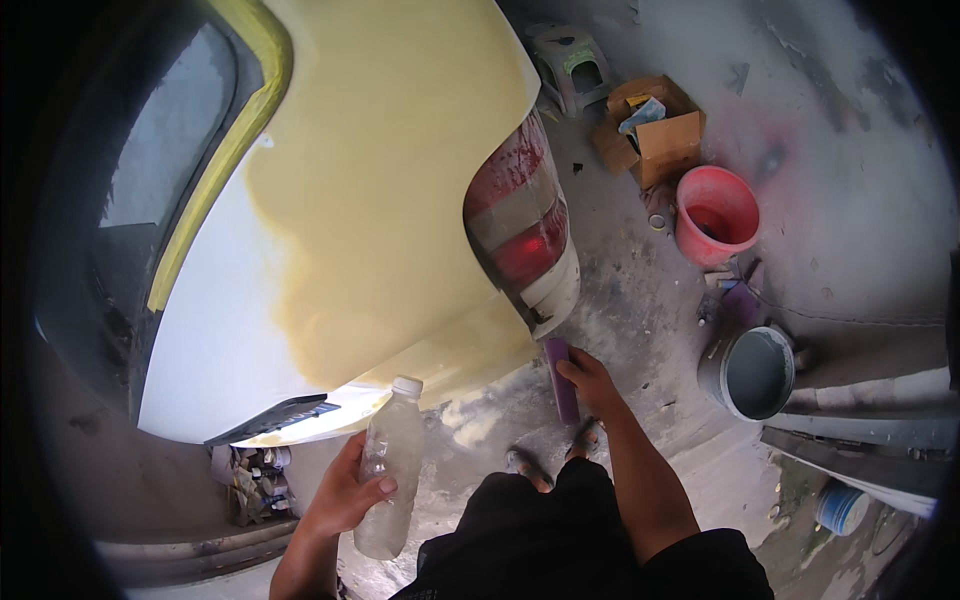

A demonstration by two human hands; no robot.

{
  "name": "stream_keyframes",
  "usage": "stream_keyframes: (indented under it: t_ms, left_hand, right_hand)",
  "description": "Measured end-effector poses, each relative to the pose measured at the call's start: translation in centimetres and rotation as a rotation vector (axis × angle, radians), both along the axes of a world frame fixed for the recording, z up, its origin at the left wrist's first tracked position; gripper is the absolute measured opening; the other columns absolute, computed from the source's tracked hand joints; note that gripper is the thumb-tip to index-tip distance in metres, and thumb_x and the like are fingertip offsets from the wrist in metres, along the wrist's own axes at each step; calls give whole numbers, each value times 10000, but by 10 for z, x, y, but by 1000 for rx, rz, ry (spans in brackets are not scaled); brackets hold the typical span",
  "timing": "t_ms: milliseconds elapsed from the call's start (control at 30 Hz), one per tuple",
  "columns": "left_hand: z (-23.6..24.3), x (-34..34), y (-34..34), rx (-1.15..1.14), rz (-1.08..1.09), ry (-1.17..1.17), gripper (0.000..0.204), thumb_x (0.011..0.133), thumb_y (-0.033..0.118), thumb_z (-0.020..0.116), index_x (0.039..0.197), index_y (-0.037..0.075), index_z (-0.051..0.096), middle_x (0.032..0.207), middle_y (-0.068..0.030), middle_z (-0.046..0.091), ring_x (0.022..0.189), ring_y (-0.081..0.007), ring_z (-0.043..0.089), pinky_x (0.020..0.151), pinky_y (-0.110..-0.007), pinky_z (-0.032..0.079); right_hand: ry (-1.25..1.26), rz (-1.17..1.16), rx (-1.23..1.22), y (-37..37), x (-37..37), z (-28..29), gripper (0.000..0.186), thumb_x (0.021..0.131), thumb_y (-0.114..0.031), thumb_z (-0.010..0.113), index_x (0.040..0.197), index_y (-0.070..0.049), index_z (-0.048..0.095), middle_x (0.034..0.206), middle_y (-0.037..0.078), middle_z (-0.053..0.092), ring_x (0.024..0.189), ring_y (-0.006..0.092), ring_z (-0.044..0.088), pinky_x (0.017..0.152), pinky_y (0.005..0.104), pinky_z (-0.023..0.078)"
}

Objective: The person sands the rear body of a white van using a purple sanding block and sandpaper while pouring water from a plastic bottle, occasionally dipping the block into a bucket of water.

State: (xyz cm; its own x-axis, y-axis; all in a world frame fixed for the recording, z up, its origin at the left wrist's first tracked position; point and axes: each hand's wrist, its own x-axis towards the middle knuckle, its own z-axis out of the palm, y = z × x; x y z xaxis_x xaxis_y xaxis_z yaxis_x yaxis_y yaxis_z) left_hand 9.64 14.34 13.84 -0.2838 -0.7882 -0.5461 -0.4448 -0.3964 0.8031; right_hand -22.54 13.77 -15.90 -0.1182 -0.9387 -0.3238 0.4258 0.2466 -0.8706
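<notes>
My left hand (345,495) is wrapped round a clear plastic bottle (395,455) with a white cap, its inside cloudy. It stands upright, close to the lower edge of the car body. In my right hand (592,383) is a long, flat purple sanding block (562,380), gripped along one side just below the rear corner of the car. The rear panel (390,190) is coated a dull yellow that fades into white paint (210,330). A red and clear tail light (525,210), spotted with whitish residue, sits at the panel's right edge.
Yellow masking tape (215,175) borders the dark window (165,130). Along the right stand a grey stool (565,60), an open cardboard box (670,140), a red bucket (690,220), a grey bucket (712,375) and long panels (860,432). Rubbish (255,480) lies at lower left.
</notes>
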Motion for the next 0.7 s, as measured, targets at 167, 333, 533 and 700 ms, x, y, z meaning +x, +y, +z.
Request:
stream_keyframes:
  t_ms: [167,333,533,700]
  left_hand:
    - [-36,45,19,-138,-44,48,869,752,301,826,1417,-7,359,1189,-62,549,1040,-152,543,907,-328,456]
    - [-57,84,49,-109,69,228,802,682,159,857,1349,38,428,1177,-39,544,1103,-164,519,979,-354,407]
    - [-107,149,91,-209,107,271,781,693,102,855,1345,30,430,1197,-66,569,1118,-187,546,1000,-374,421]
    - [-125,167,124,-286,128,212,819,680,171,883,1346,33,425,1223,-102,572,1138,-217,550,983,-375,440]
  right_hand:
    - [-395,18,46,28,10,22,470,976,-292,568,1366,-43,490,1176,92,623,1069,204,603,904,352,483]
    - [-677,170,-62,45,39,68,542,1027,-423,397,1394,-25,425,1221,140,601,1111,270,598,908,417,508]
    - [-697,292,-92,62,100,99,652,1025,-530,288,1404,-12,405,1253,187,583,1129,334,597,904,453,519]
    - [-548,289,20,93,140,101,689,1006,-572,308,1405,-21,411,1258,180,585,1122,312,602,900,442,522]
